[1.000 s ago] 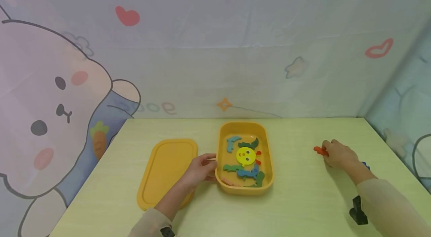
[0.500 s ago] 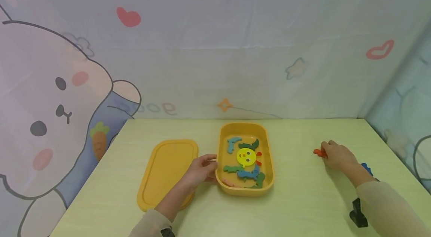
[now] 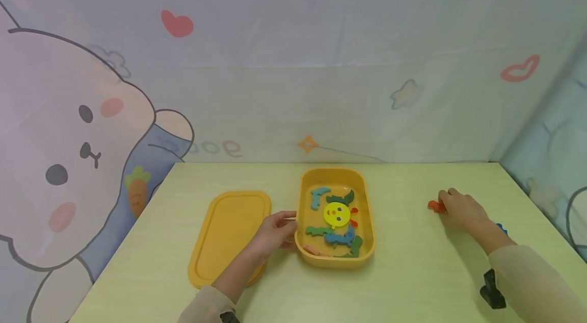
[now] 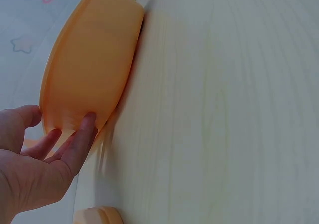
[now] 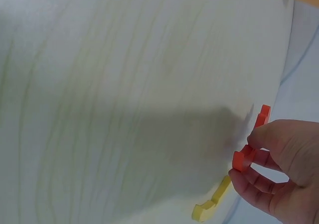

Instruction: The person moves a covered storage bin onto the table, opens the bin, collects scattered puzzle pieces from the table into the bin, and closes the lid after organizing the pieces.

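My left hand (image 3: 274,234) touches the left wall of a yellow plastic box (image 3: 368,241). In the left wrist view its thumb is at the rim and the fingertips rest on the outer wall (image 4: 94,59). Inside lie a yellow round smiling-face piece (image 3: 337,214) with red feet, a blue animal-shaped piece (image 3: 337,238) and several green ones. Over to the right, my right hand (image 3: 463,211) pinches a small red curved piece (image 5: 243,158) between thumb and fingers. Close by it in the right wrist view is a yellow piece (image 5: 212,204).
The yellow box lid (image 3: 234,226) lies flat to the left of the box, partly under my left forearm. A blue piece (image 3: 502,229) shows behind my right wrist. A cartoon-printed cloth (image 3: 275,58) hangs at the table's back edge.
The red piece turns slightly in my right hand, which stays in about the same spot. My left hand and the box keep their places; the head view shifts a little.
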Demonstrator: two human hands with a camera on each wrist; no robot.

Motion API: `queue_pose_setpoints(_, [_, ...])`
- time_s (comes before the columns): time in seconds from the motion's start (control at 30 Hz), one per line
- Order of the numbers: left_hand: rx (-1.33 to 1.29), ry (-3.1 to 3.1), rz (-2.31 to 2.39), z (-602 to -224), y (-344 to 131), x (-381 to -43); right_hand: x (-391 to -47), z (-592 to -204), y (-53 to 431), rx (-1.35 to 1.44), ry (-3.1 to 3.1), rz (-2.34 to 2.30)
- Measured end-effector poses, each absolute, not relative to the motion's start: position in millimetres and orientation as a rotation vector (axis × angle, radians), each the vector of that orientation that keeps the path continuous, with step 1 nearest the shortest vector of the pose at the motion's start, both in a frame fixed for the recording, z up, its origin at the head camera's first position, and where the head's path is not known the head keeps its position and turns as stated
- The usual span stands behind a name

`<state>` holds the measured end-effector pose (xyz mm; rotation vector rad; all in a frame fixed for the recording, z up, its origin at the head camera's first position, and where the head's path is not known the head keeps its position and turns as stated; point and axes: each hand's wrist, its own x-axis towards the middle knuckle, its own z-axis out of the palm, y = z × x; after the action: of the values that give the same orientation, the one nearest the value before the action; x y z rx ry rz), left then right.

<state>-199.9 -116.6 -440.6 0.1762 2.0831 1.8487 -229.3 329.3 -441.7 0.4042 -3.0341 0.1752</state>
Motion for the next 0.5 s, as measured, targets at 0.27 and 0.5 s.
queue_pose_setpoints(0.27, [0.181, 2.080, 1.846, -442, -117, -202, -229, -428, 319, 0.434, -3.041, 0.143])
queue_pose_setpoints(0.5, [0.168, 2.079, 1.847, -439, -116, -200, -230, -421, 306, 0.475, -3.042, 0.110])
